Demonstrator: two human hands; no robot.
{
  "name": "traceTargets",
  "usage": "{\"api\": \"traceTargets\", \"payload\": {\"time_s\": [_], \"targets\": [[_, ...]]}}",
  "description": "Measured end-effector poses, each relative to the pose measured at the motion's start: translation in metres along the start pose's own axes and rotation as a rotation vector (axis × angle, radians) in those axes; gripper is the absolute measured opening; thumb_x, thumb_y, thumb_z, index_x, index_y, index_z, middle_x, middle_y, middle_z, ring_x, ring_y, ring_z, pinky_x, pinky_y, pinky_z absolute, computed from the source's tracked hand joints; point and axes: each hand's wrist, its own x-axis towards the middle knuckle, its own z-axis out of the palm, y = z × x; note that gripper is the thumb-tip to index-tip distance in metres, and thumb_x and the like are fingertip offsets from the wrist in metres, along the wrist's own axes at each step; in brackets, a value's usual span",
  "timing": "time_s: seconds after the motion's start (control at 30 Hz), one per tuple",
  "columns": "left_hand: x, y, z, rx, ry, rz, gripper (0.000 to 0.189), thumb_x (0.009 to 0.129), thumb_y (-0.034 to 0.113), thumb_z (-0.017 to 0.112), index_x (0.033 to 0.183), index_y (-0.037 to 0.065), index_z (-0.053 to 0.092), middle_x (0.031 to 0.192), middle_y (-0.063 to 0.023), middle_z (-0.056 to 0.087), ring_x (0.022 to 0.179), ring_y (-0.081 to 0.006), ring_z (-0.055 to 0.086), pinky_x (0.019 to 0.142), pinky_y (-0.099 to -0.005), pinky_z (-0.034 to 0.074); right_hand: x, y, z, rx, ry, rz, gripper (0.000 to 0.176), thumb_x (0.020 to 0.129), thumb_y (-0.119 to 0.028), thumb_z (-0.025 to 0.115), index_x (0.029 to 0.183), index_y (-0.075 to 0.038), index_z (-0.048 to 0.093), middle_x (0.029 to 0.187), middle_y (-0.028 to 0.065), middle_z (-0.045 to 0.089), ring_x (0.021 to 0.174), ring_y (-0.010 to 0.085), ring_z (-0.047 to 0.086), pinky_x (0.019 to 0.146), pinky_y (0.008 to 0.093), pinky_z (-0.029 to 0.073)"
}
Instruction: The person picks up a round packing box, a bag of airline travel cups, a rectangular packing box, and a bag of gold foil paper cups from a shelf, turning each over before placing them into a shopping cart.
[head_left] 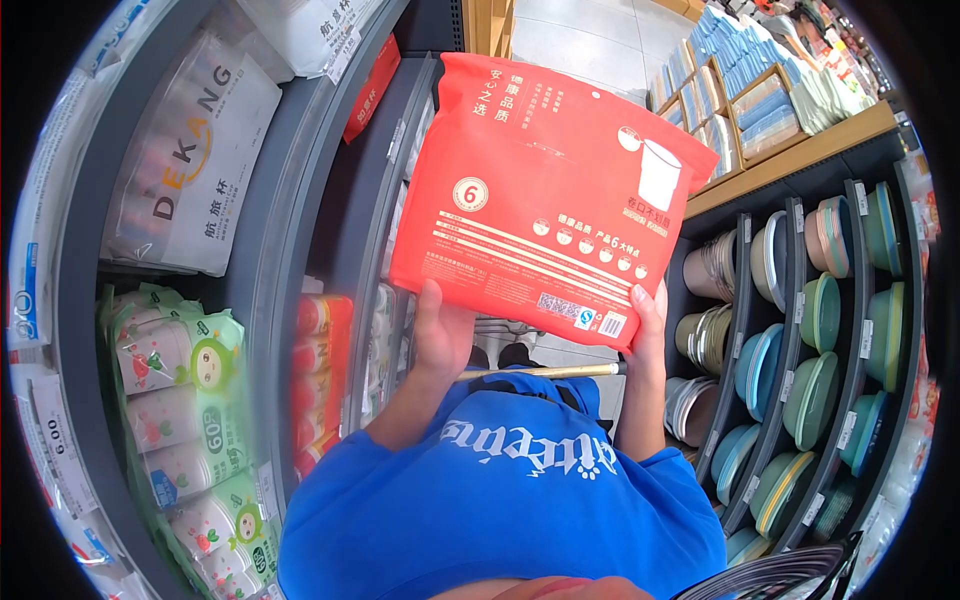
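A large red plastic package (540, 190) with white print and a picture of a cup is held up in front of the blue shirt, slightly tilted. At its lower left corner my left hand (440, 330) grips the edge, with the fingers mostly hidden behind the package. My right hand (649, 318) holds the lower right corner, thumb on the front near the barcode. Both hands are on the same package.
Shelves on the left hold a grey-white DEKANG package (200, 150), green cup packs (180, 390) and red-orange packs (320, 370). On the right, shelves carry stacked bowls (812, 400). Folded cloths (745, 60) lie on a wooden display behind. A thin pole (560, 371) crosses near the waist.
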Motion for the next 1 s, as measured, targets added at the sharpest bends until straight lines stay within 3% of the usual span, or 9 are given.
{"api": "traceTargets", "payload": {"time_s": [1.0], "targets": [[0.0008, 0.0016, 0.0031, -0.001, -0.002, -0.001, 0.065, 0.099, 0.051, 0.048, 0.146, 0.008, 0.035, 0.144, -0.0079, 0.047, 0.132, -0.0225, 0.046, 0.110, -0.0429, 0.037, 0.0023, -0.0007, 0.0015, -0.030, 0.001, -0.012, 0.062, 0.084, -0.029, 0.066, 0.131, 0.003, 0.042, 0.120, 0.0172, 0.059, 0.106, 0.0217, 0.064, 0.090, 0.0340, 0.053]]}}
